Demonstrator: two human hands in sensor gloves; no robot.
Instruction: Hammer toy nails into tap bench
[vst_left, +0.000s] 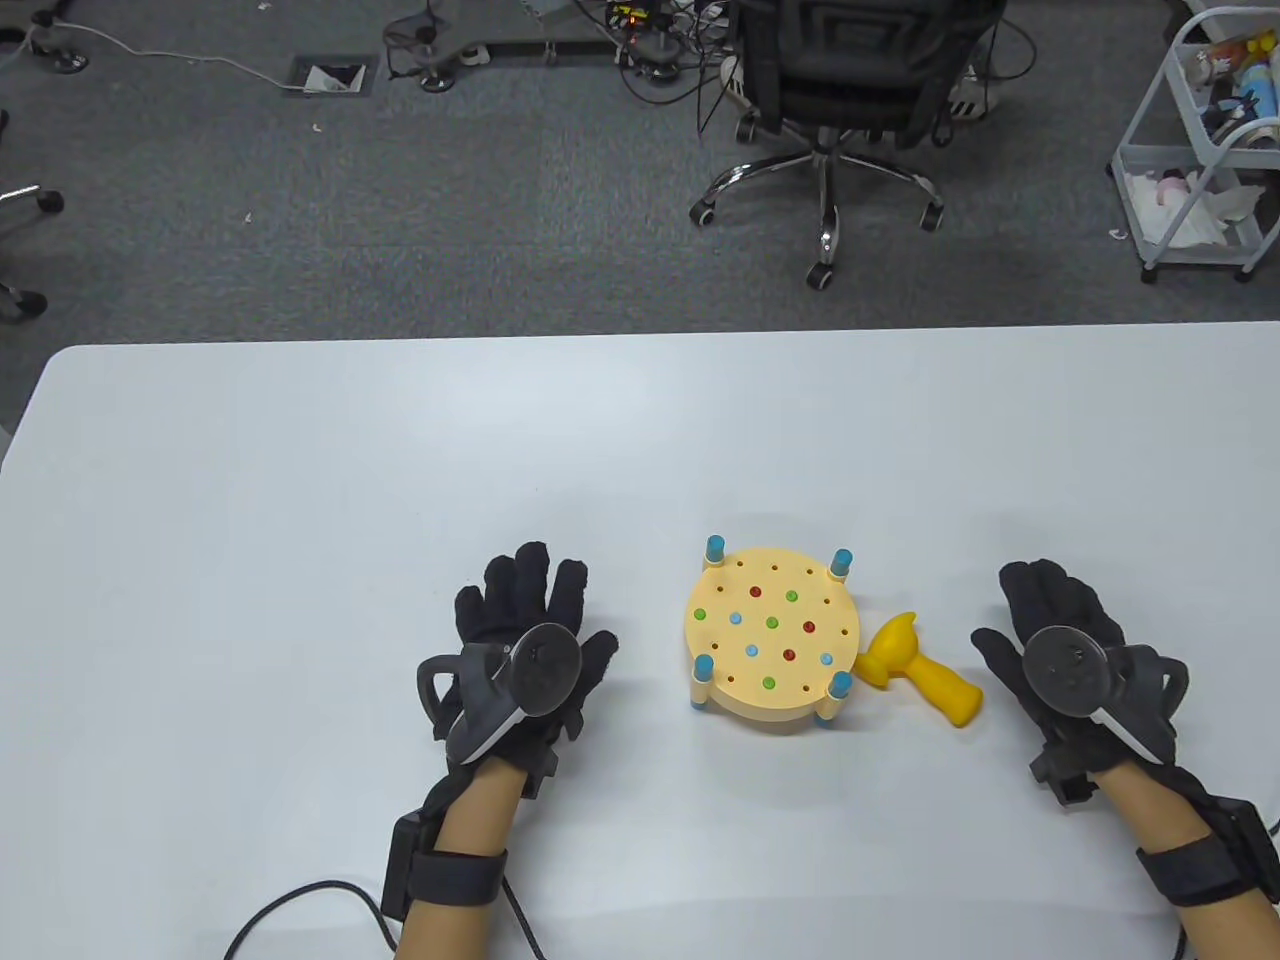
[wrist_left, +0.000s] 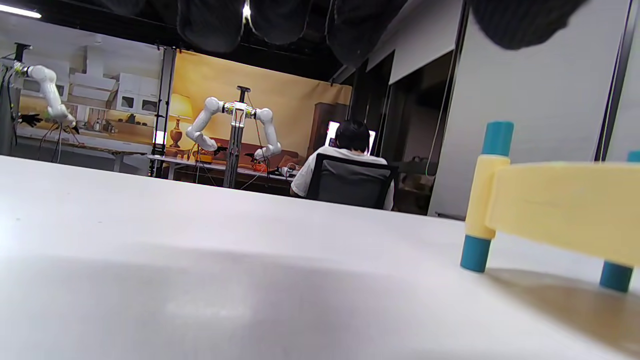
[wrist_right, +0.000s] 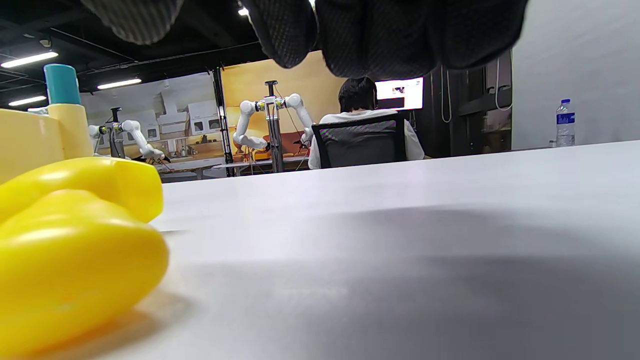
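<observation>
A round cream tap bench (vst_left: 771, 634) on blue legs stands on the white table (vst_left: 300, 480), with several red, green and blue nail heads in its top. A yellow toy hammer (vst_left: 920, 672) lies on the table right of the bench, its head against the bench rim. My left hand (vst_left: 530, 625) rests flat on the table left of the bench, fingers spread, holding nothing. My right hand (vst_left: 1050, 620) rests flat right of the hammer, empty. The bench edge and a leg show in the left wrist view (wrist_left: 550, 210). The hammer fills the lower left of the right wrist view (wrist_right: 70, 250).
An office chair (vst_left: 830, 110) stands on the floor beyond the table's far edge. A white cart (vst_left: 1200, 150) is at the far right. A cable (vst_left: 300, 900) trails from my left wrist along the table's front edge.
</observation>
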